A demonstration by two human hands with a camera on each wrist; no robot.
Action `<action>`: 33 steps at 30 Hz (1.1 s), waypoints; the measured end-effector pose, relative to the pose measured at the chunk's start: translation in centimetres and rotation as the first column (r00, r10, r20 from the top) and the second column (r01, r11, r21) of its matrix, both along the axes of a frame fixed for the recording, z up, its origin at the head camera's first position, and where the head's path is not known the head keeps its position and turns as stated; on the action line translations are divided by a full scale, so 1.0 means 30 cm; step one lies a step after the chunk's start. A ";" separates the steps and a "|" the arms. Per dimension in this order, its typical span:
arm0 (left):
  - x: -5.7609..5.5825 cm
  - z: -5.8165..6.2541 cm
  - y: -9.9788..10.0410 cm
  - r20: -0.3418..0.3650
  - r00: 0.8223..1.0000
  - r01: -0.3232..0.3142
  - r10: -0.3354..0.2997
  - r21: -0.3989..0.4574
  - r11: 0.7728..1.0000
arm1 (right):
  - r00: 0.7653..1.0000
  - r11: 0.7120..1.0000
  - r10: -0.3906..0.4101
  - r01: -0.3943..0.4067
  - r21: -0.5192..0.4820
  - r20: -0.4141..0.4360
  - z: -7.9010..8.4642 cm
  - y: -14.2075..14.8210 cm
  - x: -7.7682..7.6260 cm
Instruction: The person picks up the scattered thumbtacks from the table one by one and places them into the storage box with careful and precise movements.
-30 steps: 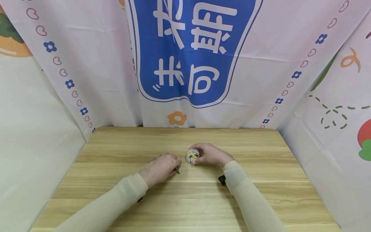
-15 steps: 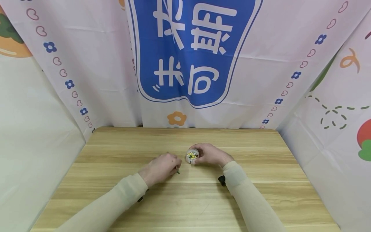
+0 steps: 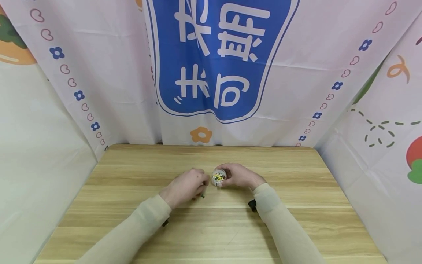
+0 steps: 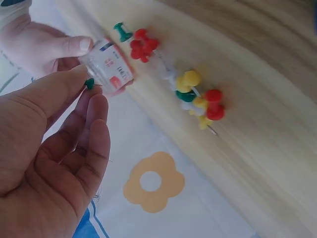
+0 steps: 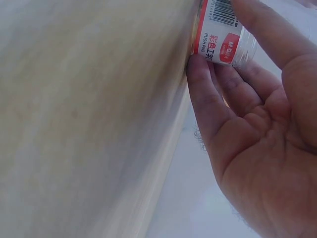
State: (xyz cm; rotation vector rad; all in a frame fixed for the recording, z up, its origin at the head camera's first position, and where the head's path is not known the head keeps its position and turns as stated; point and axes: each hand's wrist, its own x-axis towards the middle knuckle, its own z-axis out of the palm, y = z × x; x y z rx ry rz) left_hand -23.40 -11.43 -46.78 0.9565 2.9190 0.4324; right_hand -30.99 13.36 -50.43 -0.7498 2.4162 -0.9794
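Note:
My left hand [image 3: 184, 187] pinches a green push pin [image 4: 89, 83] between thumb and fingertip, just left of a small clear jar [image 3: 219, 177]. Around the jar's side curl the fingers and thumb of my right hand [image 3: 240, 175], which holds it upright on the table. Yellow, white and green push pins show inside its mouth in the head view. The jar's label [image 5: 220, 37] reads PUSH PINS in the right wrist view. Near my left hand, loose push pins lie on the wood, among them a red pin [image 4: 214, 104], a yellow pin [image 4: 190, 79] and another green pin [image 4: 123, 32].
The wooden table [image 3: 263, 231] reaches back to a white printed cloth [image 3: 290, 91] that hangs behind it. Light cloth walls stand at both sides. In the head view my left hand covers most of the loose pins.
My left hand has shifted slightly right and away from me, closer to the jar. The right hand and the jar have stayed in place.

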 end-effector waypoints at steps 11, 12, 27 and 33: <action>-0.035 0.027 0.036 -0.026 0.998 -0.046 0.049 0.102 0.994 | 1.000 1.000 0.009 -0.009 0.009 -0.029 0.004 0.004 0.001; -0.040 0.028 0.041 -0.027 0.998 -0.048 0.051 0.103 0.994 | 0.999 1.000 0.010 -0.010 0.010 -0.031 0.004 0.003 0.001; -0.095 -0.016 0.123 -0.013 0.998 -0.055 0.057 0.107 0.993 | 0.998 0.999 0.010 -0.007 0.053 -0.069 0.004 0.006 -0.004; -0.104 -0.025 0.135 0.005 0.999 -0.055 0.054 0.109 0.993 | 0.997 0.998 0.022 -0.018 0.053 -0.073 0.003 0.001 -0.008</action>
